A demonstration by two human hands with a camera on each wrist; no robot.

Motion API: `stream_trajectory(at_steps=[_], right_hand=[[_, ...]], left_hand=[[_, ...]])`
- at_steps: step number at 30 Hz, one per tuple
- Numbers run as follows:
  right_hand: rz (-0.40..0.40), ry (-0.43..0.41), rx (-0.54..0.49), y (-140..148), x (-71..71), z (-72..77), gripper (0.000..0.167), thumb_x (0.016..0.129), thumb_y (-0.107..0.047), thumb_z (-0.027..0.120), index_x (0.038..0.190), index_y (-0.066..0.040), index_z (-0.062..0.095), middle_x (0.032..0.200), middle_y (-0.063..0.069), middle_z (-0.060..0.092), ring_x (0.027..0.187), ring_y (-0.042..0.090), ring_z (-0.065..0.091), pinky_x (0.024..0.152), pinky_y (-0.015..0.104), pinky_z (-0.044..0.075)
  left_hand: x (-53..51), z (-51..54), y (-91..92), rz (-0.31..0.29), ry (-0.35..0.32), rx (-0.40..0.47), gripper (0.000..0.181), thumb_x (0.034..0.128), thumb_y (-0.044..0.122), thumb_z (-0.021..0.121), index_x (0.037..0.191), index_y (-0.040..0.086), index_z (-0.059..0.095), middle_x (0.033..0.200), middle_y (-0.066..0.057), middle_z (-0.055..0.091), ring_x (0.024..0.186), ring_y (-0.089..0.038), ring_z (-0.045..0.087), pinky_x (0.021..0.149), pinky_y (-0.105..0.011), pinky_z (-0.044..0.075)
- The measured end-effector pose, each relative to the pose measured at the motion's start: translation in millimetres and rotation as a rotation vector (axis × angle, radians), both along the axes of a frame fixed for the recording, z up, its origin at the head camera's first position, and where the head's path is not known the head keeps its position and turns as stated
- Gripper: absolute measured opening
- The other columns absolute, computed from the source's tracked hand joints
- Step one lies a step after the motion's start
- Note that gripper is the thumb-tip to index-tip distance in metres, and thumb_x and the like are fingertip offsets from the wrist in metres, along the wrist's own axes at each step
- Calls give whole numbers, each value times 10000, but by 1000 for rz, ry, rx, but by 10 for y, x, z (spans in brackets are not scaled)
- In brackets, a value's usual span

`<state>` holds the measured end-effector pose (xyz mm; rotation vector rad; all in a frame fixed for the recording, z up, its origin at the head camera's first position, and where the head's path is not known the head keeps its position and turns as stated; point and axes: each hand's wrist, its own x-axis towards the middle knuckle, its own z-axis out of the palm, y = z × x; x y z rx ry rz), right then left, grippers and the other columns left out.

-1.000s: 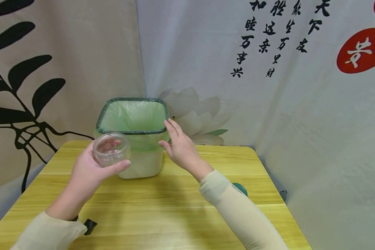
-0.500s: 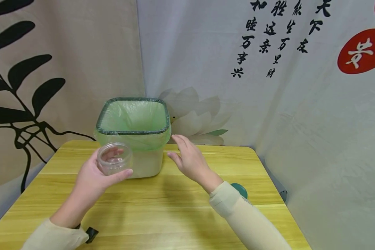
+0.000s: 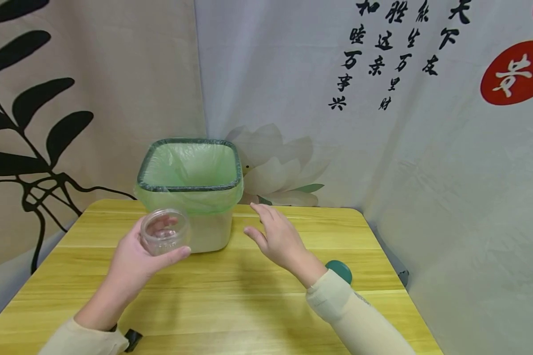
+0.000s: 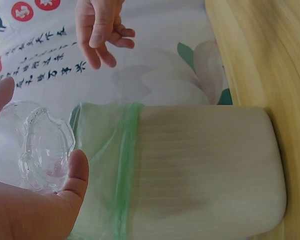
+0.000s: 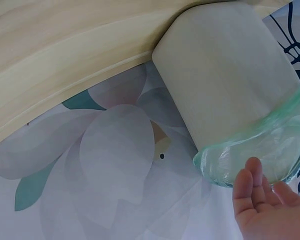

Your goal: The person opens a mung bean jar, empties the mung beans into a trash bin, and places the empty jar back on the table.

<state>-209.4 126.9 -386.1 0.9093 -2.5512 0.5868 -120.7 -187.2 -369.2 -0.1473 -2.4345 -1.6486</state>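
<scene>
My left hand (image 3: 135,256) grips a clear plastic jar (image 3: 165,229) without a lid, held above the table in front of the bin. The left wrist view shows the thumb and fingers around the jar (image 4: 47,150). A trash bin (image 3: 210,231) stands behind it, pale-sided, with a green bag (image 3: 191,199) folded over its dark rim. Free of any object, my right hand (image 3: 282,241) hovers to the right of the bin, fingers extended and apart from it. Near the right sleeve a round green lid (image 3: 339,271) lies on the table, partly covered by the sleeve.
The wooden table (image 3: 213,310) runs up to a printed cloth backdrop (image 3: 271,74) with leaves, a lotus and characters. The bin stands near the table's far edge.
My right hand has drawn back from the bin's rim, toward me and to the right. The left hand has lowered slightly and shifted right, still holding the jar.
</scene>
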Motion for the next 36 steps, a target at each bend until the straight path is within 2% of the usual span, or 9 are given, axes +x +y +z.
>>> stream_trajectory(at_steps=[8,14,25,32,36], right_hand=[[-31,-30,-18,130,99,-80,604,1061,-391,668,1546,-61,523,1482,133,644,1260,299,682,1088,490,559],[-49,-47,-39,257,169,-154,588,1057,-389,680,1527,-62,546,1430,112,676,1170,263,716,1004,435,603],[-105,-110,-74,413,278,-282,598,1048,-400,693,1540,-93,547,1401,95,686,1152,277,717,957,438,612],[-127,-132,-73,459,368,-330,583,1039,-400,705,1516,-92,568,1379,87,697,1136,255,721,950,423,617],[-129,-150,-73,489,415,-358,582,1039,-389,708,1518,-89,568,1393,87,693,1136,262,720,949,423,615]], left_hand=[[41,-47,35,10,1,0,855,833,276,946,1540,176,476,1479,-44,633,1207,44,598,940,-78,517],[71,-77,100,-7,10,22,851,838,261,943,1538,184,467,1467,-25,629,1213,12,614,938,-113,550],[147,-148,150,24,27,18,854,813,240,961,1524,196,489,1445,17,642,1188,29,624,932,-105,544],[190,-210,176,57,39,-25,884,762,254,995,1502,213,515,1420,34,669,1154,63,627,932,-79,514],[216,-254,194,47,44,-11,880,759,233,997,1498,214,519,1400,72,676,1152,51,639,938,-82,514]])
